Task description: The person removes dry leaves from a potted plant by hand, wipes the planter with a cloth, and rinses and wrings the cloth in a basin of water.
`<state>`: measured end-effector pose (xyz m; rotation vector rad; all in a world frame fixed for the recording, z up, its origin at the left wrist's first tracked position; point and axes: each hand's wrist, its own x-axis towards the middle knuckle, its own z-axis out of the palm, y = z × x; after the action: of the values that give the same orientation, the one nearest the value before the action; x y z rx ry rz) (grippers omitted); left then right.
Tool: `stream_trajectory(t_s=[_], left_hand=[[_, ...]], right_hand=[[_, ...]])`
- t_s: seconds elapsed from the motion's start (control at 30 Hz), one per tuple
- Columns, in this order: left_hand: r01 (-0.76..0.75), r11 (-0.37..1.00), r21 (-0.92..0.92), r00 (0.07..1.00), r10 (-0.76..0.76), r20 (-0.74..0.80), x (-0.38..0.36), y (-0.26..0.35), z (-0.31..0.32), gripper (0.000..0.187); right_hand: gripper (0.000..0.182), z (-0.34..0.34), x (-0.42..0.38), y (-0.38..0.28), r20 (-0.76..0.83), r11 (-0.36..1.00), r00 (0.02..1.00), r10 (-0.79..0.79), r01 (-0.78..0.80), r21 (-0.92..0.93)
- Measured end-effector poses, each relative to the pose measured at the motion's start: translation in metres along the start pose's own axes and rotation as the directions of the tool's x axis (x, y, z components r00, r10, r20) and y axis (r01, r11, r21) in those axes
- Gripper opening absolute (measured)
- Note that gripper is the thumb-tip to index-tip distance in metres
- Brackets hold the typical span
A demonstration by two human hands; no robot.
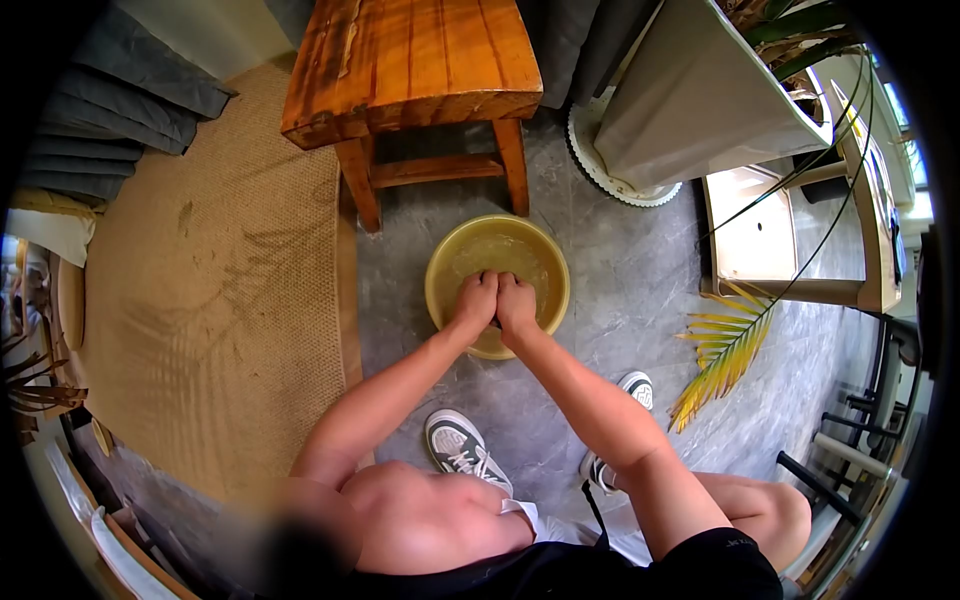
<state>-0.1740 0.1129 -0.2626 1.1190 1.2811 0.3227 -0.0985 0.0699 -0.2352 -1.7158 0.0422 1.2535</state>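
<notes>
Grey stone-look floor [640,290], with a woven mat [220,290] well left of the fingers. One yellow basin [440,262] stands on the floor; inside it the left hand [474,300] and right hand [516,303] press together, knuckles touching, both curled into fists. Whether the fingers grasp anything cannot be told: the fingertips are hidden beneath the hands. One wooden stool [412,62] stands just beyond the basin. One white planter [690,100] sits beyond and right of the fingers, its plant cut off by the frame. One yellowed palm frond [725,350] lies to the right. Two sneakers [458,447] show below the forearms, the right one partly hidden.
</notes>
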Motion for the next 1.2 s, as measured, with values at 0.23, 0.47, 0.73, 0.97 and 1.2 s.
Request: stream_trajectory(t_s=[0.23,0.47,0.73,0.97,1.2], left_hand=[[-0.072,0.978,0.197,0.991,0.092,-0.098,0.002,-0.001,0.001,0.044],[-0.117,0.970,0.212,0.979,0.149,-0.142,-0.001,-0.003,0.002,0.043],[-0.119,0.977,0.178,0.978,0.146,-0.150,-0.011,0.011,-0.002,0.041],[-0.055,0.980,-0.191,0.992,0.076,0.105,-0.014,0.047,-0.019,0.043],[-0.224,0.944,-0.243,0.814,0.319,0.486,-0.027,0.075,-0.061,0.058]], right_hand=[[0.036,-0.001,0.008,0.005,-0.009,0.994,0.997,-0.079,0.078,-0.075],[0.040,-0.004,0.005,-0.006,0.036,0.950,0.993,-0.111,0.117,-0.290],[0.040,-0.003,0.006,-0.006,0.052,0.932,0.988,-0.145,0.154,-0.329],[0.049,-0.027,-0.024,-0.055,0.282,0.998,0.959,-0.017,0.001,0.059],[0.068,-0.081,-0.054,-0.093,0.519,0.985,0.854,-0.038,0.119,-0.124]])
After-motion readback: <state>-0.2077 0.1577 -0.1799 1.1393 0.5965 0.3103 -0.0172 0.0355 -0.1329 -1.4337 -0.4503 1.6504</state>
